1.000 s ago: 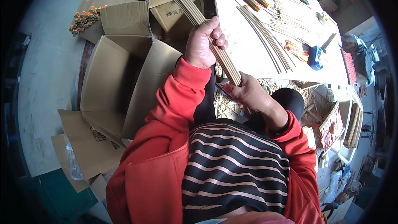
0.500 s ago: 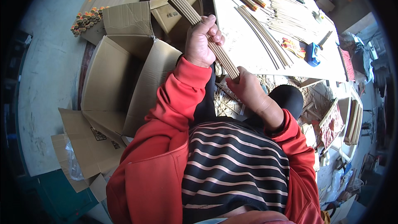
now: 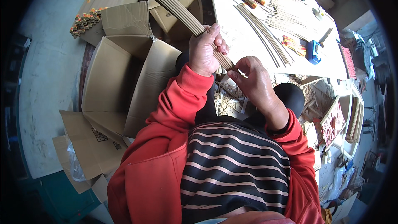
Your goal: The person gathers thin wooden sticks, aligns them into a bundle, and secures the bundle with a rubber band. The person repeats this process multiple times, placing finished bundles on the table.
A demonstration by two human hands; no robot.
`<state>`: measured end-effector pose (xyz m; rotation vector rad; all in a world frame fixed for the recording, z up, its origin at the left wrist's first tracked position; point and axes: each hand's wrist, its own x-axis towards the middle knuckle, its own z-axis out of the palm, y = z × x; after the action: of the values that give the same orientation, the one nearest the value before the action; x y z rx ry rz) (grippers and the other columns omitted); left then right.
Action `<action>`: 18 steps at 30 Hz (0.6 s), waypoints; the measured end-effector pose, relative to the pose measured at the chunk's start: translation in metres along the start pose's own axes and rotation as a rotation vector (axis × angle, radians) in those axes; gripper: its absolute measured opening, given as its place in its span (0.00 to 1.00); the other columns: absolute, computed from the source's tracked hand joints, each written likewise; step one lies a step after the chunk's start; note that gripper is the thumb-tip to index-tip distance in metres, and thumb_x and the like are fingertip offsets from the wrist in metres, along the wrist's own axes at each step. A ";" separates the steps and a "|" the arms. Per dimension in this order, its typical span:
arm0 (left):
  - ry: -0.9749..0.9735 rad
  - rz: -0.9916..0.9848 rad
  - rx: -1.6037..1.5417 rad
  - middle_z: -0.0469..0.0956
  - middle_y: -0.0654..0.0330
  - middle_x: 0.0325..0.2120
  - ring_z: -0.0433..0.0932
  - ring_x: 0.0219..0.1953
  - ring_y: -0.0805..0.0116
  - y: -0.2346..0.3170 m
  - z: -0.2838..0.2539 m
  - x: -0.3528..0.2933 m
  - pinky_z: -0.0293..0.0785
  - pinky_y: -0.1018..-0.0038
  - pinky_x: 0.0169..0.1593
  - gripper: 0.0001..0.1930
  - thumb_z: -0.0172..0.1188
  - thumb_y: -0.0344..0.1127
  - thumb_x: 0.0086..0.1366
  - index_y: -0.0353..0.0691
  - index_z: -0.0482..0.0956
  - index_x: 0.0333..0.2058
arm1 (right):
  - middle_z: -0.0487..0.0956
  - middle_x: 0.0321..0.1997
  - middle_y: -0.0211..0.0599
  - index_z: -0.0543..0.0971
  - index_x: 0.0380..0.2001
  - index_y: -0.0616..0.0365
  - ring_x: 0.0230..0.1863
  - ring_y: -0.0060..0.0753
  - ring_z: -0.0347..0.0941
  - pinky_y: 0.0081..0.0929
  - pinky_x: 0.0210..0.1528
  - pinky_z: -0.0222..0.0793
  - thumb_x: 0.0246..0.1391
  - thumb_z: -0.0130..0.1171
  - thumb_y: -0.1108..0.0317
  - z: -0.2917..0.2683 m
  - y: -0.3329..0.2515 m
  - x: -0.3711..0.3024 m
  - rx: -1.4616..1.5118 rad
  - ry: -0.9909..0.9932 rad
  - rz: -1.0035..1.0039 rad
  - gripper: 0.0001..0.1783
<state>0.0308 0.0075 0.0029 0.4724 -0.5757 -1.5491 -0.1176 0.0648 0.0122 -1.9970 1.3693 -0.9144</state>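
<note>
Stick bundle [image 3: 181,13] is being held in mid-air ahead of the striped shirt [image 3: 238,161]. White table [image 3: 236,43] is filling the upper right and carrying loose long sticks [image 3: 263,33]. Open carton [image 3: 105,74] is gaping on the person's left, flaps spreading outward. Stack of banded bundles [image 3: 101,4] is sitting beyond it, upper left. Stick scraps [image 3: 226,103] are lying strewn below.

Stick bundle's long axis is running slantwise, upper left to lower right. Longer free length is jutting past the left hand [image 3: 206,52], pointing away from the body and leftward, far end showing against a smaller carton [image 3: 164,16]. Near end is pointing rightward and back, toward the right hand [image 3: 257,83]. Rods are lying parallel, side by side. Cannot tell how far the axis is tipping off level.

Left hand is wrapping the bundle partway along, fingers clamped round it, thumb lying along the rods. Right hand is bending in at the near end, thumb and forefinger curling close about it; cannot tell whether those tips are pinching the rods or merely touching.
</note>
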 end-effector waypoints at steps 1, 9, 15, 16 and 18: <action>-0.010 -0.002 -0.004 0.64 0.68 0.12 0.65 0.14 0.75 0.000 0.000 0.000 0.63 0.76 0.21 0.15 0.58 0.39 0.59 0.47 0.64 0.16 | 0.73 0.29 0.44 0.72 0.28 0.62 0.31 0.42 0.71 0.32 0.34 0.67 0.42 0.65 0.62 0.000 -0.001 0.001 0.008 -0.016 0.037 0.16; -0.049 0.015 0.016 0.65 0.67 0.12 0.67 0.15 0.73 -0.003 -0.001 0.002 0.65 0.74 0.22 0.14 0.58 0.42 0.58 0.47 0.66 0.19 | 0.74 0.26 0.44 0.74 0.25 0.62 0.29 0.43 0.72 0.32 0.33 0.67 0.42 0.63 0.62 -0.009 -0.010 0.007 -0.020 -0.132 0.177 0.14; -0.035 -0.065 -0.027 0.67 0.67 0.14 0.67 0.17 0.72 -0.003 -0.005 0.008 0.65 0.74 0.25 0.13 0.58 0.44 0.58 0.47 0.68 0.20 | 0.76 0.23 0.47 0.76 0.26 0.63 0.26 0.45 0.73 0.34 0.31 0.68 0.44 0.60 0.63 -0.018 -0.017 0.015 0.011 -0.205 0.183 0.12; -0.028 -0.079 -0.047 0.67 0.67 0.14 0.67 0.18 0.72 -0.003 -0.006 0.009 0.65 0.74 0.25 0.13 0.58 0.44 0.58 0.47 0.68 0.20 | 0.76 0.23 0.48 0.76 0.26 0.63 0.26 0.46 0.74 0.34 0.31 0.68 0.44 0.60 0.63 -0.019 -0.016 0.016 0.005 -0.215 0.162 0.12; -0.016 -0.104 -0.087 0.67 0.67 0.15 0.68 0.19 0.73 -0.002 -0.010 0.013 0.65 0.74 0.26 0.13 0.58 0.45 0.58 0.47 0.68 0.20 | 0.76 0.23 0.48 0.76 0.26 0.63 0.26 0.46 0.73 0.34 0.31 0.68 0.44 0.59 0.64 -0.023 -0.015 0.018 -0.022 -0.236 0.135 0.12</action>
<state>0.0349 -0.0064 -0.0057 0.4293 -0.4999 -1.6715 -0.1226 0.0517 0.0416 -1.9317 1.3653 -0.5847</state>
